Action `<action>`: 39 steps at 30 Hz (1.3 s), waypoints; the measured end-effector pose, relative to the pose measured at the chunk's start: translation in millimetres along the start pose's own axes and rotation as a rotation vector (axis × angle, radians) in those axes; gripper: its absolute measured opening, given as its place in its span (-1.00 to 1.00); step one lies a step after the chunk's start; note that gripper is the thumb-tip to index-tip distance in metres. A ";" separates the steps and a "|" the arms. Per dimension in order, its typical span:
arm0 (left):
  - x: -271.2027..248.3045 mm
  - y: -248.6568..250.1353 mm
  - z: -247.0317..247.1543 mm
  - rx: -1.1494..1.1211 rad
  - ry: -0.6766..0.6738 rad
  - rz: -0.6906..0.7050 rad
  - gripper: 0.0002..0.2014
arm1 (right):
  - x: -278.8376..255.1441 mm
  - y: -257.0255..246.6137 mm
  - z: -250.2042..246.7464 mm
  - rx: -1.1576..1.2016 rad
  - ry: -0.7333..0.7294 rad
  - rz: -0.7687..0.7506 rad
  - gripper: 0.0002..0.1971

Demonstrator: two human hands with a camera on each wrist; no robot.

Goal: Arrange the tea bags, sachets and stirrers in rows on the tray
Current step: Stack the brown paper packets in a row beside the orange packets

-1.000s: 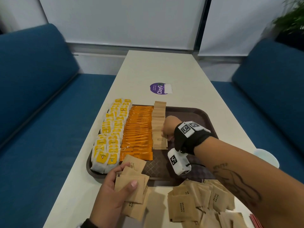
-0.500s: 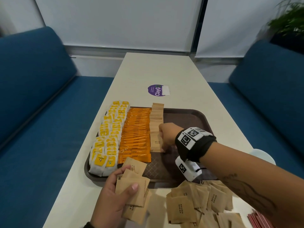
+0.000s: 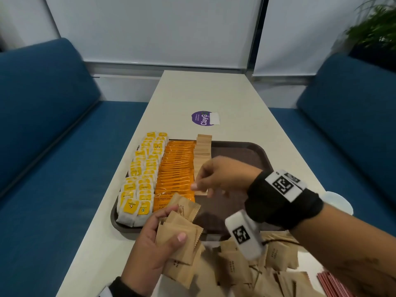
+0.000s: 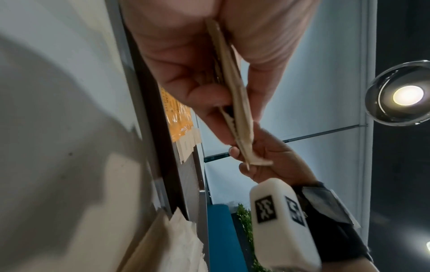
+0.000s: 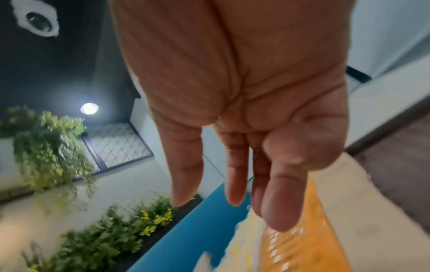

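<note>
A brown tray (image 3: 246, 150) carries rows of yellow tea bags (image 3: 141, 179), orange sachets (image 3: 177, 170) and brown paper sachets (image 3: 202, 151). My left hand (image 3: 171, 224) grips a stack of brown sachets (image 3: 180, 234) at the tray's near edge; the left wrist view shows the stack (image 4: 237, 103) edge-on between thumb and fingers (image 4: 202, 95). My right hand (image 3: 200, 179) hovers over the near end of the brown row. In the right wrist view its fingers (image 5: 232, 184) are straight and hold nothing. Loose brown sachets (image 3: 257, 264) lie piled on the table in front of the tray. Red stirrers (image 3: 330, 284) lie at the bottom right.
The long pale table (image 3: 214, 93) runs between two blue sofas (image 3: 42, 125). A purple sticker (image 3: 203, 118) lies beyond the tray. A white cup (image 3: 338, 200) stands at the table's right edge. The tray's right half shows bare brown surface.
My right hand has lifted off the brown sachet row and drawn back toward me, its fingers now straight. The left hand keeps its stack in the same place.
</note>
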State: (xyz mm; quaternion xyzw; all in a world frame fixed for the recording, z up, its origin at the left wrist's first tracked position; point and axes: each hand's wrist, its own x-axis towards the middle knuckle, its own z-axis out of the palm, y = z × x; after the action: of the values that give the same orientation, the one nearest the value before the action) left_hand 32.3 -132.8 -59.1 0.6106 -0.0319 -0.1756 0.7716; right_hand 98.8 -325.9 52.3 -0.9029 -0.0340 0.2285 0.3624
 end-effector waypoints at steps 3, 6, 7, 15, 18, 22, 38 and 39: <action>-2.7 4.2 8.6 0.001 -0.054 0.043 -0.17 | -21.1 3.9 18.3 0.078 -0.096 0.021 -0.80; -5.7 5.5 12.9 0.010 -0.067 0.062 -0.12 | -31.6 14.8 27.2 0.274 -0.016 0.034 -0.92; -6.5 5.2 12.7 0.003 -0.062 0.055 -0.10 | -33.8 19.0 27.6 0.338 0.023 0.051 -0.95; -10.3 5.3 8.7 -0.026 -0.027 0.052 -0.03 | -41.4 33.1 20.4 0.663 0.057 0.117 -0.87; -11.6 4.5 6.8 -0.042 -0.027 0.058 0.01 | -29.0 37.2 12.0 0.415 0.185 0.162 -0.83; -12.1 1.7 3.8 -0.031 -0.028 0.069 0.00 | 3.9 49.2 5.1 0.237 0.297 0.305 -0.92; -8.0 -2.1 -12.6 -0.041 0.022 0.020 0.03 | 39.2 41.4 -25.6 0.103 0.210 0.259 -0.88; -7.6 -2.5 -13.1 -0.038 0.022 0.021 0.03 | 40.7 41.8 -26.3 0.093 0.183 0.271 -0.87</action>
State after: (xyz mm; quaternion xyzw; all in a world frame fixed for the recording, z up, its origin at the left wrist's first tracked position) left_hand 28.0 -118.7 -63.6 0.5973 -0.0263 -0.1613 0.7852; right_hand 142.4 -364.2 25.2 -0.8985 0.1319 0.1934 0.3713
